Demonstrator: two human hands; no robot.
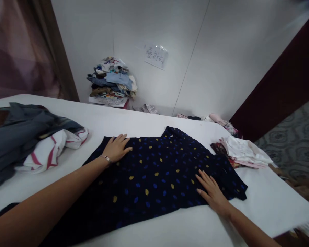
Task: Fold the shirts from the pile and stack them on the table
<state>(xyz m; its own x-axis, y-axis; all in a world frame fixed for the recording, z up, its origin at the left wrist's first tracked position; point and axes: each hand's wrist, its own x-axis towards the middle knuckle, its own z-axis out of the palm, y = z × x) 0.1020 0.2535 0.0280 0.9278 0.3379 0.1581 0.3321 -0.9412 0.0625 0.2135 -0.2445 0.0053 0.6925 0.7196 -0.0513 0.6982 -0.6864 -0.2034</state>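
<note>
A dark navy shirt [154,175] with blue and yellow leaf-like spots lies spread on the white table [113,120]. Its collar points to the far side, and one short sleeve reaches out at the right. My left hand [115,148], with a bracelet at the wrist, rests flat on the shirt's upper left part, fingers spread. My right hand [213,193] lies flat near the lower right edge, by the sleeve, fingers stretched out. Neither hand grips the cloth. My left forearm hides some of the shirt's left side.
Grey clothes [36,130] and a white garment with red stripes [54,149] lie heaped at the left. Folded clothes [247,151] sit at the right. Behind the table stands a tall clothes stack [113,82]. A paper sign [156,56] hangs on the wall.
</note>
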